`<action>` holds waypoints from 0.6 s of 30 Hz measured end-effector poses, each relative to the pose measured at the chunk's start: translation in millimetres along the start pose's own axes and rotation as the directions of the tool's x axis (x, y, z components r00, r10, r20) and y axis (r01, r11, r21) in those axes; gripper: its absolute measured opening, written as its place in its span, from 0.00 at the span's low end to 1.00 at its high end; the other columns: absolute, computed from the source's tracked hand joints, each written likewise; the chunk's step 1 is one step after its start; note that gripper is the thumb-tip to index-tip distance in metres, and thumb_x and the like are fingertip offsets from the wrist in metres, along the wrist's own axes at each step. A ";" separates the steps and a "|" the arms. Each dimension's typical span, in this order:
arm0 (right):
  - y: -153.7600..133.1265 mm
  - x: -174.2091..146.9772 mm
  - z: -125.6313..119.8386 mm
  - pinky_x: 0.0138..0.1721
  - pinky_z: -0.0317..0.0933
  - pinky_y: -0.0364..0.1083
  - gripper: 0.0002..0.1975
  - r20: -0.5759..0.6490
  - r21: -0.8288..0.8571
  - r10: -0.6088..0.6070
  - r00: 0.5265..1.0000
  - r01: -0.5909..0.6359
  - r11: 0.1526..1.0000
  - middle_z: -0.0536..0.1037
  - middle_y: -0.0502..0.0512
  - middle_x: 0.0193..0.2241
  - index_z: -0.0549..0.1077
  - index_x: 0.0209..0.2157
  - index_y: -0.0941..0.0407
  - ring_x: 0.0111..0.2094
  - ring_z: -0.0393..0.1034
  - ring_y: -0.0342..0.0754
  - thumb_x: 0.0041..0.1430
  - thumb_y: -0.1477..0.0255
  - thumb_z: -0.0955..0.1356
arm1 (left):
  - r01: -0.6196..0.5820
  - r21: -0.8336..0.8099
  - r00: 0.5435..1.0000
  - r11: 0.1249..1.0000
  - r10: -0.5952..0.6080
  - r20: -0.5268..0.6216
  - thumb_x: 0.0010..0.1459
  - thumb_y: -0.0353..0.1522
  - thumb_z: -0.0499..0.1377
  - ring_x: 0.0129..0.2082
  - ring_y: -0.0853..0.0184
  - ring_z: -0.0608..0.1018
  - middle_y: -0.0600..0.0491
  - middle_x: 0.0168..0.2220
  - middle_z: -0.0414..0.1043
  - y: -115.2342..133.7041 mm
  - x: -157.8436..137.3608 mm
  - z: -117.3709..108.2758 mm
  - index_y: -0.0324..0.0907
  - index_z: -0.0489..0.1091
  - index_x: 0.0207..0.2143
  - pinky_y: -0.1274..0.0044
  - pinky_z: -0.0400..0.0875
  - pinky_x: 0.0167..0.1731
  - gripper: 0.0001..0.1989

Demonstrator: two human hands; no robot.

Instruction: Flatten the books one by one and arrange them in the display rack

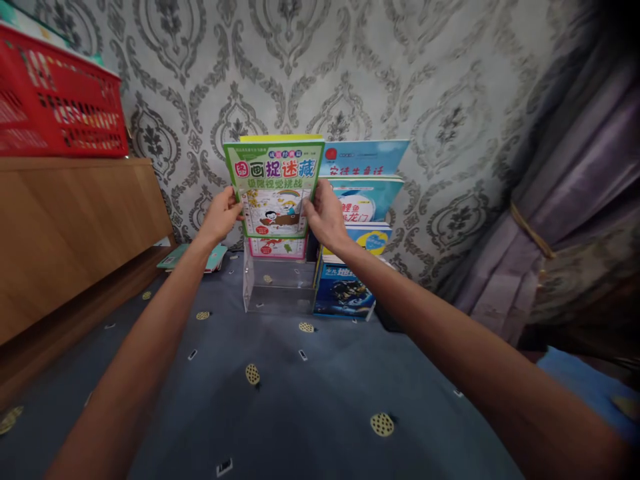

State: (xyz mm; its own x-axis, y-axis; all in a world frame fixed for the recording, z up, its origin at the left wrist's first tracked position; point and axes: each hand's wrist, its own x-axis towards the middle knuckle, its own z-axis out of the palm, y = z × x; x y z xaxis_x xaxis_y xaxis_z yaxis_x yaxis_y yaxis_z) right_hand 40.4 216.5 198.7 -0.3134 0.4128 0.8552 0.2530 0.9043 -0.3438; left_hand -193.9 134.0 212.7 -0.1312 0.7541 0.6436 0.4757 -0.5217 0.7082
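My left grip (223,215) and right grip (323,215) pinch green-bordered book (275,193) at side edges, near-upright at left of clear rack (281,288); can't tell if seated. Bottom edge might snag pink-bordered book (278,249) behind, if lowered crooked.

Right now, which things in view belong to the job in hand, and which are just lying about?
Seem part of the job:
- green-edged book, held by left hand and right hand
- clear rack below it
- upright books at the rack's right side

Apparently just lying about:
- red basket on the wooden cabinet
- flat booklets near the cabinet
- tied curtain
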 end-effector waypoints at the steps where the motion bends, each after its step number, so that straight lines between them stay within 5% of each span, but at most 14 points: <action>1: 0.2 0.9 -0.4 0.51 0.65 0.61 0.20 -0.008 -0.015 0.004 1.000 -0.004 1.000 0.73 0.58 0.49 0.59 0.58 0.50 0.51 0.68 0.58 0.65 0.72 0.61 | -0.008 0.008 1.000 1.000 0.008 -0.005 0.56 0.25 0.55 0.46 0.60 0.80 0.47 0.48 0.77 -0.7 1.4 1.0 0.40 0.67 0.48 0.67 0.80 0.41 0.16; 8: -5.1 -3.0 -3.9 0.48 0.67 0.59 0.20 0.013 -0.123 0.091 0.996 -0.089 0.988 0.74 0.59 0.44 0.59 0.58 0.52 0.47 0.69 0.57 0.65 0.75 0.59 | 0.008 0.027 1.000 1.000 -0.008 -0.001 0.57 0.27 0.57 0.50 0.57 0.78 0.46 0.50 0.75 -8.9 2.0 5.1 0.40 0.67 0.50 0.60 0.78 0.46 0.16; 18: -0.4 -13.3 -2.5 0.42 0.64 0.55 0.17 0.057 -0.141 0.151 0.987 -0.142 0.980 0.75 0.59 0.38 0.64 0.52 0.56 0.40 0.71 0.56 0.60 0.74 0.61 | 0.059 0.102 0.998 0.993 -0.056 -0.029 0.54 0.28 0.55 0.43 0.60 0.79 0.48 0.43 0.77 -31.6 -6.8 12.5 0.39 0.68 0.46 0.68 0.79 0.40 0.15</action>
State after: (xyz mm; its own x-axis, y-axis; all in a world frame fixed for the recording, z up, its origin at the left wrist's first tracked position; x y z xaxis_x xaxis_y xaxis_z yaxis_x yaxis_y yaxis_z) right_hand 46.7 210.4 188.4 -0.3228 0.5505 0.7699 0.4211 0.8121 -0.4040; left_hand -197.2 150.3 182.3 -0.1827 0.7706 0.6106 0.5531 -0.4329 0.7118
